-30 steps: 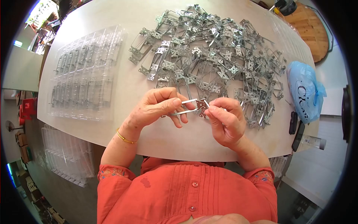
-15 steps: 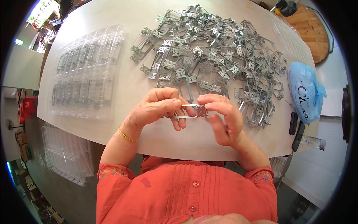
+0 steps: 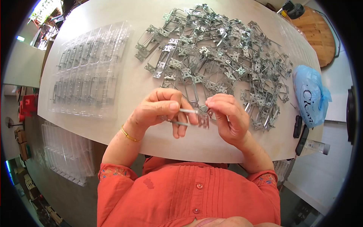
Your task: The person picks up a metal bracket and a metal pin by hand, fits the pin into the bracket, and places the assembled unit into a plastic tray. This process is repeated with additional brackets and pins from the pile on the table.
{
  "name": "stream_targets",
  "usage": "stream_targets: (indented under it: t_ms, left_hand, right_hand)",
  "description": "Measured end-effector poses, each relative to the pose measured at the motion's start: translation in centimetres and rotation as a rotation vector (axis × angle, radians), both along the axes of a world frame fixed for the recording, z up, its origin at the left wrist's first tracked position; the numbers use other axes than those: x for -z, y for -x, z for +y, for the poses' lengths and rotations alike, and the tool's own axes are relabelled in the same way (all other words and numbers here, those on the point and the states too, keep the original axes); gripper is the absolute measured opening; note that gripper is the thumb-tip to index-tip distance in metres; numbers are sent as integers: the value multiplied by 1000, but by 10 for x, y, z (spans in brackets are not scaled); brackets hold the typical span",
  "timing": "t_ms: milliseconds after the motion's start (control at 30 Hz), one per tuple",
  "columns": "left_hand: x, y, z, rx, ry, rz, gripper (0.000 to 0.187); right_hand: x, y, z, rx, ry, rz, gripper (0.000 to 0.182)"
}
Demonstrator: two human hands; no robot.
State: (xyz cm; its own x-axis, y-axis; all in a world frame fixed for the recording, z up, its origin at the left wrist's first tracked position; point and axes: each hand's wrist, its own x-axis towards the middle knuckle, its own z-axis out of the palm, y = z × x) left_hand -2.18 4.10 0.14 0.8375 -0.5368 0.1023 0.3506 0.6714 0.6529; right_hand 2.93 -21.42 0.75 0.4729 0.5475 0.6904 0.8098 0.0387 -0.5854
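My left hand (image 3: 160,109) pinches a slim metal bracket (image 3: 203,121) between thumb and fingers. Two parallel rods run from those fingers to a flat, hole-punched end plate, slightly blurred by motion. Just right of that plate is my right hand (image 3: 230,117), its thumb and fingers drawn together in a pinch. Something small and dark shows at its fingertips, close by the plate, and I cannot tell what it is. Beyond both hands a large heap of similar metal brackets (image 3: 204,53) spreads over the pale table (image 3: 181,145).
Clear plastic trays (image 3: 85,72) holding rows of metal parts lie on the table's left side. More clear trays (image 3: 68,155) are stacked below its left edge. On the right are a blue plastic bag (image 3: 311,94), a black object (image 3: 301,139) and a clear bottle (image 3: 317,146).
The bracket has tilted, its plate end dropping slightly. My right hand's fingers have closed from a spread pose into a pinch and drawn off the plate a little.
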Motion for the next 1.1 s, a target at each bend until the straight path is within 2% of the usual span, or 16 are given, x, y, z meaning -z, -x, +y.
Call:
stream_targets:
  t_ms: [33, 100, 167, 200, 267, 467, 700, 867, 933, 1100]
  left_hand:
    - [1, -1, -1, -3, 0, -3, 31]
    - [5, -4, -2, -216, -90, -51, 32]
    - [2, -6, -1, -237, -125, -51, 34]
    - [0, -6, -2, -276, -141, -23, 34]
    - [1, -7, -4, -311, -158, 6, 34]
    - [5, -6, -7, -293, -216, -64, 32]
    - [8, -5, -2, -285, -380, -181, 30]
    - [-2, -5, -2, -271, -448, -122, 31]
    - [1, -5, -2, -324, -442, -210, 34]
    - [-3, -4, -1, -304, -462, -193, 36]
  right_hand:
    - [2, 2, 0, 58, 7, 44, 26]
    - [3, 7, 0, 110, 14, 85, 25]
    - [3, 17, -1, 131, -90, 474, 19]
    - [2, 20, -2, 131, -90, 474, 19]
    - [-3, 24, -5, 108, -80, 681, 17]
    - [-4, 24, -5, 138, 12, 680, 18]
    - [-10, 24, -4, 129, 1, 769, 20]
    - [-25, 23, -2, 71, 29, 1043, 30]
    - [-27, 21, -2, 45, 23, 1090, 32]
    - [-25, 19, -2, -8, 6, 1168, 36]
